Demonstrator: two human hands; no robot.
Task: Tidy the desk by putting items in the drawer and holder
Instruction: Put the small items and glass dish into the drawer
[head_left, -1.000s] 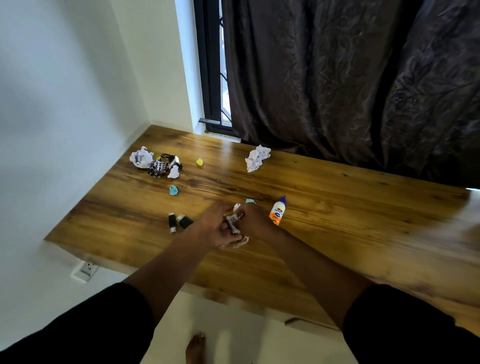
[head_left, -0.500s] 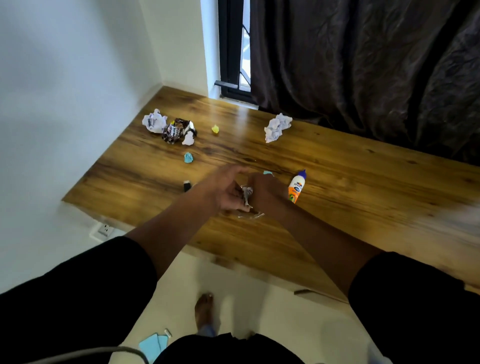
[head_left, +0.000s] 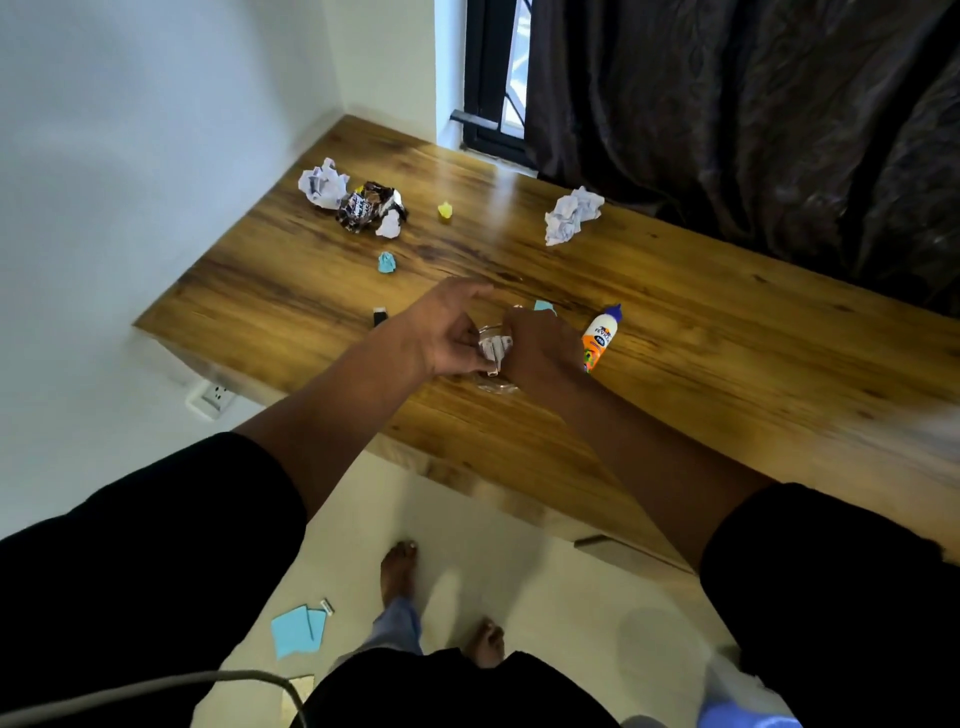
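At the centre of the frame a small crumpled silvery wrapper (head_left: 495, 349) sits between both hands, above what looks like a clear glass holder (head_left: 493, 382) on the wooden desk (head_left: 727, 364). The left hand (head_left: 447, 332) pinches the wrapper from the left; the right hand (head_left: 540, 345) closes on it from the right. To do this well, I judge, keep the scrap compact and steady the glass. A glue bottle (head_left: 600, 338) lies just right; crumpled papers (head_left: 571, 214) and a snack packet (head_left: 369, 205) lie toward the upper left.
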